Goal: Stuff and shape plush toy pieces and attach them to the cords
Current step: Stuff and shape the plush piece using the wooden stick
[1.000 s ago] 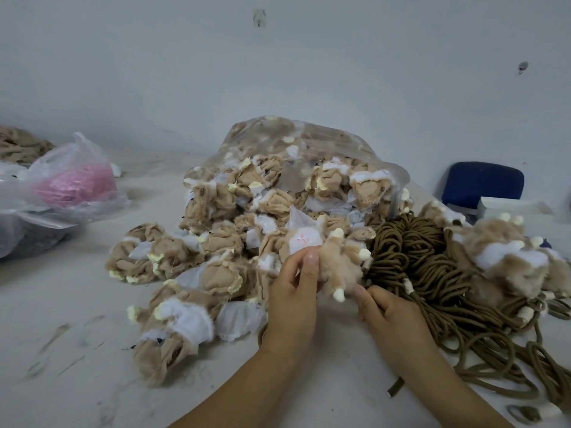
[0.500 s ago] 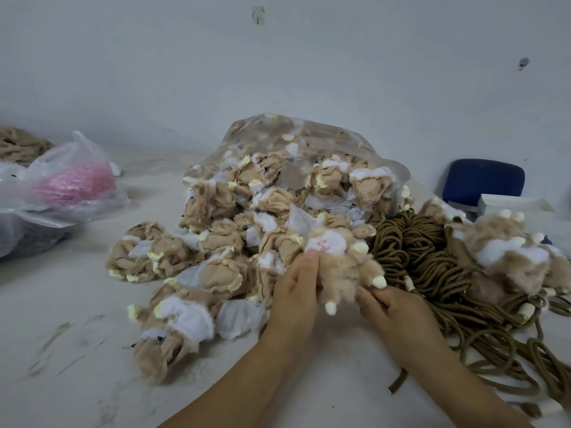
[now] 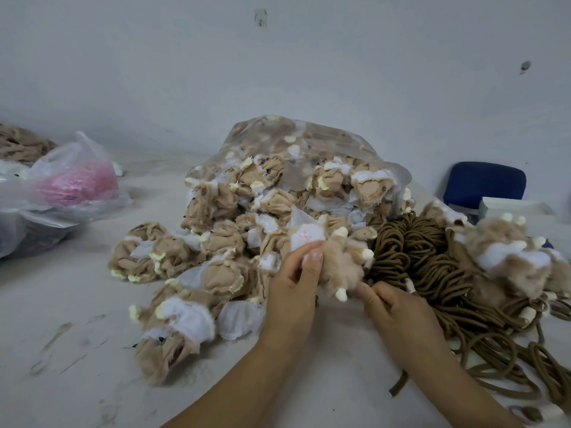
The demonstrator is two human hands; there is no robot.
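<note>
While left hand (image 3: 290, 291) and, seemingly, right hand (image 3: 398, 313) pinch the toy (image 3: 340, 264), cords (image 3: 411, 251) lie beside.

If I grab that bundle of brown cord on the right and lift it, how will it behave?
Probably floppy: the cord lies in loose, sagging loops on the table. Likely to tangle and drag things along, since strands cross each other and run under the toys. Unlikely to roll, being limp.

A scuffed white table (image 3: 77, 350) carries heaped tan plush pieces (image 3: 216, 242), coiled brown cords (image 3: 432, 264) and a pink-filled plastic bag (image 3: 71, 168).
</note>
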